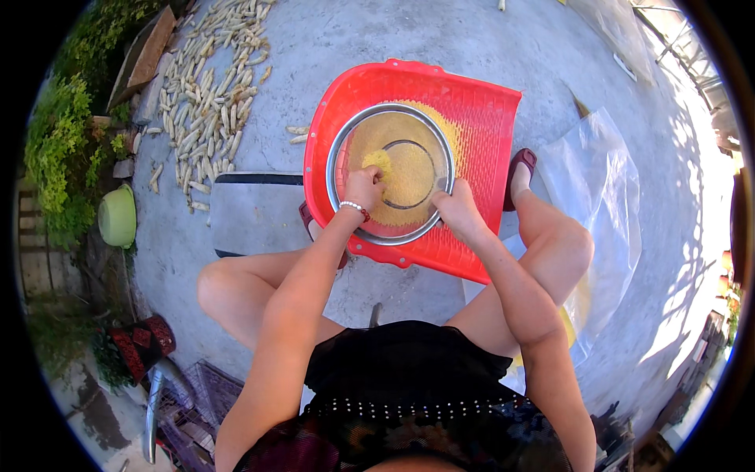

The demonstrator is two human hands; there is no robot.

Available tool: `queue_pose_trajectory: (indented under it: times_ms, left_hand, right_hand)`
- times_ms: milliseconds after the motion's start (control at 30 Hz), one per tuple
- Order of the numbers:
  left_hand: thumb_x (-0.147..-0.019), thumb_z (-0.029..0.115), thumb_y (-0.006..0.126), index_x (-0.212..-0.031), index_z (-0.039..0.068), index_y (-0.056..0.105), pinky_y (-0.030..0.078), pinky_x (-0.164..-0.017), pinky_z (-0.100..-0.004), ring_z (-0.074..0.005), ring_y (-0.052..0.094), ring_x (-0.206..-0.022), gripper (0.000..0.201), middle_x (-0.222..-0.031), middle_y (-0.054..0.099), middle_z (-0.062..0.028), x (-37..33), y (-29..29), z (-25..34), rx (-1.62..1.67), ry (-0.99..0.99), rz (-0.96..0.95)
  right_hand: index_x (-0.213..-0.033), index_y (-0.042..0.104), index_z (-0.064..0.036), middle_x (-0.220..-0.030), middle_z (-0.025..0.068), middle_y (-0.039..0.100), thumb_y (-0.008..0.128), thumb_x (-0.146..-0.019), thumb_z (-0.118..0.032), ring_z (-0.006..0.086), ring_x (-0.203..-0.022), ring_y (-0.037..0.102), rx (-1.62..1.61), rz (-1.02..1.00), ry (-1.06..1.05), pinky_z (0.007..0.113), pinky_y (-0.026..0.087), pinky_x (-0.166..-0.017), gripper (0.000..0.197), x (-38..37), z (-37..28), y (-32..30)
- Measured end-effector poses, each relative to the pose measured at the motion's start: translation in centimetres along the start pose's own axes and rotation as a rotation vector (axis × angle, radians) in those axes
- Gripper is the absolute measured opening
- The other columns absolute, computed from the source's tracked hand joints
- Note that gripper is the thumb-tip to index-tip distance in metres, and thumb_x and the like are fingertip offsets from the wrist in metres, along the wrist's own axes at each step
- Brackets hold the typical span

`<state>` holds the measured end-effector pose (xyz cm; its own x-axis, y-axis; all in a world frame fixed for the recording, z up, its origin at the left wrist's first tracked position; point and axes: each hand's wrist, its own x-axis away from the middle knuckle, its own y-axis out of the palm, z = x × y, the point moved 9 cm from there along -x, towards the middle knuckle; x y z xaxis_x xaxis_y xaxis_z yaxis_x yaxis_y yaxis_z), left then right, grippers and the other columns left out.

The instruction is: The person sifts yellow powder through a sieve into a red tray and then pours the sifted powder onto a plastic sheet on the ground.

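Where left fingers (377, 174) curl, yellow grits (378, 160) lie alongside.

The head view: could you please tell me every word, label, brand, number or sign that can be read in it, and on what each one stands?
There are none that I can read.
Round sieve, held at the rim by the right hand: no lettering visible.
Red scoop: no lettering visible.
Green basin: no lettering visible.
Clear plastic sheet: creased; no lettering can be made out.

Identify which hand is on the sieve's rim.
The right hand: it holds the sieve's right edge, whereas the left hand, with the beaded bracelet, is inside the rim.
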<state>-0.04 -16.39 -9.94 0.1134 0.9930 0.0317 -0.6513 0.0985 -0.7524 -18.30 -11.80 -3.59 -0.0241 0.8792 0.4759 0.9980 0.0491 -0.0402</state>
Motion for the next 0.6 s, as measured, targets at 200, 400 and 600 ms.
queue_pose_trajectory:
  times_ms: [200, 400, 600]
  left_hand:
    - [-0.070, 0.003, 0.059, -0.081, 0.002, 0.064, 0.047, -0.054, -0.0283, -0.0169, 0.061, -0.059, 0.012, -0.066, 0.062, -0.0114, 0.1, -0.8, -1.0, 0.148, -0.070, 0.172]
    - [-0.070, 0.002, 0.059, -0.081, 0.002, 0.064, 0.048, -0.056, -0.0289, -0.0193, 0.062, -0.061, 0.012, -0.069, 0.063, -0.0128, 0.7, -0.6, -1.2, 0.220, -0.080, 0.083]
    - [-0.069, 0.003, 0.058, -0.078, 0.003, 0.063, 0.048, -0.058, -0.0328, -0.0266, 0.061, -0.064, 0.010, -0.071, 0.061, -0.0166, 0.8, 1.5, 1.5, -0.151, 0.070, -0.031]
  right_hand:
    - [-0.063, 0.051, 0.0043, -0.050, 0.0101, 0.049, 0.042, -0.073, 0.003, 0.0162, -0.038, 0.045, 0.006, -0.008, -0.009, 0.029, 0.035, -0.035, 0.013, -0.2, -0.1, 0.0]
    - [-0.067, 0.052, 0.0060, -0.051, 0.0111, 0.050, 0.043, -0.073, 0.002, 0.0169, -0.038, 0.047, 0.005, 0.022, 0.005, 0.030, 0.036, -0.034, 0.012, -0.5, 0.3, -0.3]
    - [-0.075, 0.054, 0.0088, -0.055, 0.0127, 0.052, 0.043, -0.073, 0.001, 0.0181, -0.040, 0.050, 0.037, -0.007, -0.013, 0.031, 0.038, -0.033, 0.013, -0.5, 0.7, 0.0]
